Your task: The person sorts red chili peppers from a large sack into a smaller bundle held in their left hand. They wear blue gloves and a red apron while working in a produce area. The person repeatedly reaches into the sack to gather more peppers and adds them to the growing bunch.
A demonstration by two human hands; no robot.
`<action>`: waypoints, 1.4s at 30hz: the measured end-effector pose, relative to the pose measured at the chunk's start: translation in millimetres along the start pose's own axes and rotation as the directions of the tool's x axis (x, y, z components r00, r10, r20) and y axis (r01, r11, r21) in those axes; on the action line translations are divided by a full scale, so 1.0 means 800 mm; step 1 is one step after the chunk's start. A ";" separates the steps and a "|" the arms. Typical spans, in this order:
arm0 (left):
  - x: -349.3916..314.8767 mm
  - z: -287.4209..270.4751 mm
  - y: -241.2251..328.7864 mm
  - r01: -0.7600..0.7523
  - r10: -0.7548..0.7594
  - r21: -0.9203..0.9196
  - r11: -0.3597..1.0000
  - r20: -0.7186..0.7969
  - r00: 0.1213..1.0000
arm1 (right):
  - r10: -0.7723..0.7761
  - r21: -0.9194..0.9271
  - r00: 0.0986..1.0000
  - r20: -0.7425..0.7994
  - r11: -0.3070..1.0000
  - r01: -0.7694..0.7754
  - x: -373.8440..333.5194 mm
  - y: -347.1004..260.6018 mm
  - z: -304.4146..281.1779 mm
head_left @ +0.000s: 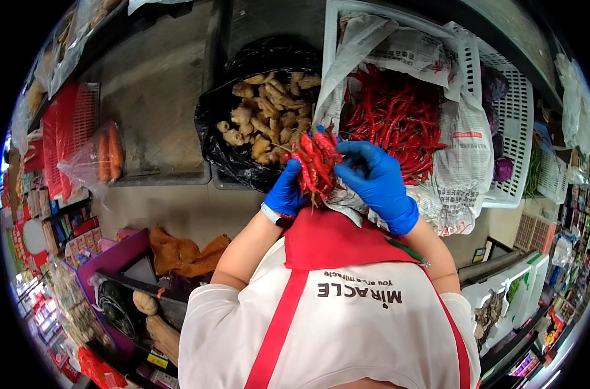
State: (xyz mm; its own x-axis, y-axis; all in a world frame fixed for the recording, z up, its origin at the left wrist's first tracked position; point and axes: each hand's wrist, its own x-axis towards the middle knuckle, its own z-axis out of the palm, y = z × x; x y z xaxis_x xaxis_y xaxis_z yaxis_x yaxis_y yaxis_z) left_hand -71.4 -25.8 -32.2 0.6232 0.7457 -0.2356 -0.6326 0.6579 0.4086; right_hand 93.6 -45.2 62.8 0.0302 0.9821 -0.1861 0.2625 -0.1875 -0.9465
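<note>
My left hand (286, 193), in a blue glove, is closed around a bunch of red chili peppers (316, 162) in front of my chest. My right hand (379, 188), also blue-gloved, is at the bunch's right side, its thumb and forefinger closed on a chili at the edge; the fingertips are partly hidden. Just beyond is a heap of red chili peppers (393, 120) on newspaper (467, 159) in a white plastic crate (330, 45). Left of it, ginger roots (259, 120) fill an open black plastic bag (212, 129).
At the left is a dark tray (146, 117), with bagged carrots (109, 154) and a red basket (68, 136) near its edge. Right of the chilies, another white crate (519, 123) holds purple cabbages (502, 167). An orange-brown cloth (185, 251) lies left of my left arm.
</note>
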 end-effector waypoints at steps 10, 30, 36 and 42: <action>-0.009 0.005 0.002 0.090 -0.080 0.089 0.992 -0.109 0.991 | -0.392 -0.465 0.911 0.130 0.787 0.405 -0.002 -0.009 0.029; 0.014 0.001 0.000 -0.008 0.015 -0.108 0.994 0.061 0.998 | -0.116 -0.851 0.957 -0.265 0.495 -0.176 0.072 0.182 -0.218; 0.009 -0.011 -0.002 0.004 -0.003 -0.101 0.995 0.007 1.000 | 0.151 -0.042 0.936 -0.318 0.984 -0.173 0.030 0.155 -0.219; 0.011 -0.013 -0.003 0.031 -0.030 -0.110 0.993 0.007 1.000 | 0.346 0.364 0.917 -0.199 0.895 -0.258 0.011 0.123 -0.205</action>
State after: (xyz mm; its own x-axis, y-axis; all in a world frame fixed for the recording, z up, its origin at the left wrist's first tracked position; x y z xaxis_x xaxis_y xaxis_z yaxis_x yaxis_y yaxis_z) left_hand -69.3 -19.5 -44.0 0.6451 0.7248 -0.2421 -0.6598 0.6881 0.3019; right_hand 277.9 -51.9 10.9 0.3103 0.8398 -0.4455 -0.1240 -0.4289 -0.8948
